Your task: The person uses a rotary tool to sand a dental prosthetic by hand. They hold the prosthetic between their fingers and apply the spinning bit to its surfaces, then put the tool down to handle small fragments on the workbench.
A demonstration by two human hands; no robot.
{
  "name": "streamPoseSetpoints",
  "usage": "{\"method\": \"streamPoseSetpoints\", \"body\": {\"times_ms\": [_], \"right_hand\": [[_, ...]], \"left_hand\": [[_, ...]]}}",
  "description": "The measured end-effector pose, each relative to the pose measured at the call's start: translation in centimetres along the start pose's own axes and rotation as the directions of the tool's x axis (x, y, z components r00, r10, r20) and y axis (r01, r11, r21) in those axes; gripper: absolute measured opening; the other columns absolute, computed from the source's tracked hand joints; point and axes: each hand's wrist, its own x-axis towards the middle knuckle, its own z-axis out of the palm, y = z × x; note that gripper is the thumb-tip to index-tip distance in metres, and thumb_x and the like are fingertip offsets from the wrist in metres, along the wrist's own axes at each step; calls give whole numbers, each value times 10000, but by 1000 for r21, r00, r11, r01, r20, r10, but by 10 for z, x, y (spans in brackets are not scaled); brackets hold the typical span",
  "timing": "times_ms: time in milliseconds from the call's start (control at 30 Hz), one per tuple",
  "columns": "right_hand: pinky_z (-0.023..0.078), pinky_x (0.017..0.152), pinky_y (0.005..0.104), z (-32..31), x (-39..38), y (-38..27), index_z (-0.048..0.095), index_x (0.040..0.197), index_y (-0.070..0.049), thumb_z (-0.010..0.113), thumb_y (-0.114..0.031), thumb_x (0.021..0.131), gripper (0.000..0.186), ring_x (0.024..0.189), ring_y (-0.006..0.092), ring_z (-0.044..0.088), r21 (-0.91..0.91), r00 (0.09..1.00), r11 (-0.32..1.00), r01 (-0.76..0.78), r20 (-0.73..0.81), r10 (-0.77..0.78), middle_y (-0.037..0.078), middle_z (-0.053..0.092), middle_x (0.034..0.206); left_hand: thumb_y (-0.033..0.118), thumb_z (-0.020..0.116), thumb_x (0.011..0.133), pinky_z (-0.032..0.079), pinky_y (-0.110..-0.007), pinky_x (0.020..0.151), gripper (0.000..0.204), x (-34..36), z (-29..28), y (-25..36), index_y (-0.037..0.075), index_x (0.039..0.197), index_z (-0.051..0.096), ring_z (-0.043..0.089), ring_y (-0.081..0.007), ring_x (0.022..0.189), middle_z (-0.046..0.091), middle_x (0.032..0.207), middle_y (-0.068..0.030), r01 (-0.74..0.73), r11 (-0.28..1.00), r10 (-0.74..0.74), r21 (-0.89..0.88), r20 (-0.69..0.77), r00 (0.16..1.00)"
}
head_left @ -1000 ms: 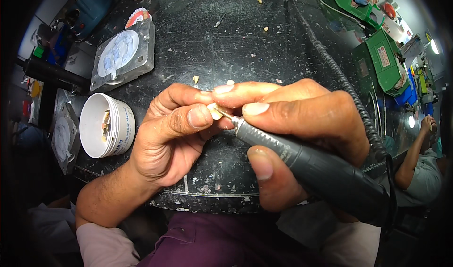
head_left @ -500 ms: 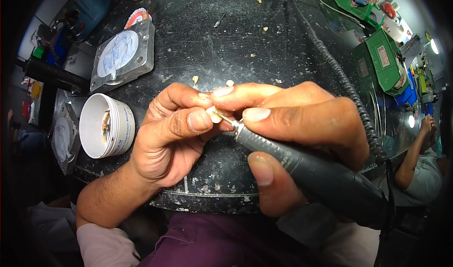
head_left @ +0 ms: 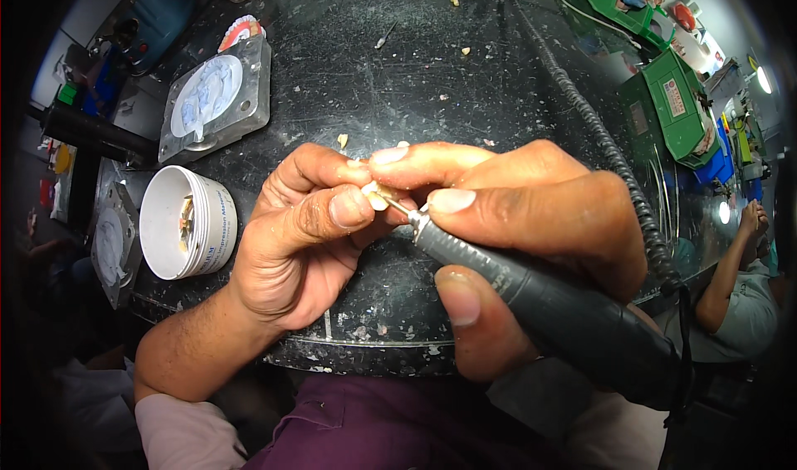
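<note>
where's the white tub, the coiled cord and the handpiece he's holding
white tub [head_left: 217,221], head view, its outer side wall
coiled cord [head_left: 591,129], head view, mid-length over the bench
handpiece [head_left: 548,300], head view, its dark grey body

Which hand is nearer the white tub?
Left. The left hand sits just right of the white tub, apart from it; the right hand, holding the grey handpiece, is farther right.
</note>
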Motion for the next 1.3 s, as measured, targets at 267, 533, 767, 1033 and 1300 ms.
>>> {"method": "streamPoseSetpoints", "body": {"times_ms": [267, 533, 767, 1033, 1300], "right_hand": [[585, 820, 333, -6, 0, 9, 664, 1000, 20, 776, -64, 769, 270, 915, 243, 716, -12, 996, 998, 67, 66, -66, 175, 695, 963], [580, 828, 351, -7, -1, 8, 657, 1021, 29, 784, -61, 757, 307, 933, 271, 715, 35, 996, 998, 44, 76, -47, 206, 691, 988], [581, 828, 356, -6, 0, 4, 657, 964, 20, 794, -69, 748, 271, 927, 277, 716, 30, 998, 1000, 7, 63, -9, 211, 693, 968], [587, 812, 342, 0, 0, 3, 658, 903, -1, 782, -64, 770, 193, 900, 257, 724, 70, 1000, 998, -9, 8, 8, 192, 701, 915], [595, 784, 325, 1, 1, -1, 661, 869, -21, 792, -95, 776, 178, 868, 237, 731, 43, 999, 999, -13, -34, 15, 171, 708, 881]], "left_hand": [[-24, 609, 904, 541, -389, 948, 156, -1, 1, -1, 35, 1040, 658, 686, -271, 1004, 699, 1013, -195, 11, 1000, -10, 27, -46, 999], [-23, 613, 904, 536, -396, 953, 148, -1, 2, 0, 44, 1027, 659, 685, -276, 1008, 700, 1014, -191, 13, 999, -13, 31, -19, 1000], [-22, 619, 902, 533, -399, 957, 143, -1, 2, 1, 49, 1019, 658, 685, -280, 1010, 703, 1008, -181, 13, 999, -12, 40, -27, 1000], [-22, 621, 902, 535, -409, 956, 144, -1, 2, 0, 55, 1018, 658, 684, -284, 1017, 702, 1017, -178, 10, 1000, -9, 24, -18, 1000], [-37, 606, 904, 534, -419, 958, 159, 0, 3, -1, 57, 1020, 660, 680, -291, 1029, 700, 1023, -180, 23, 1000, -23, 21, -19, 1000]]}}
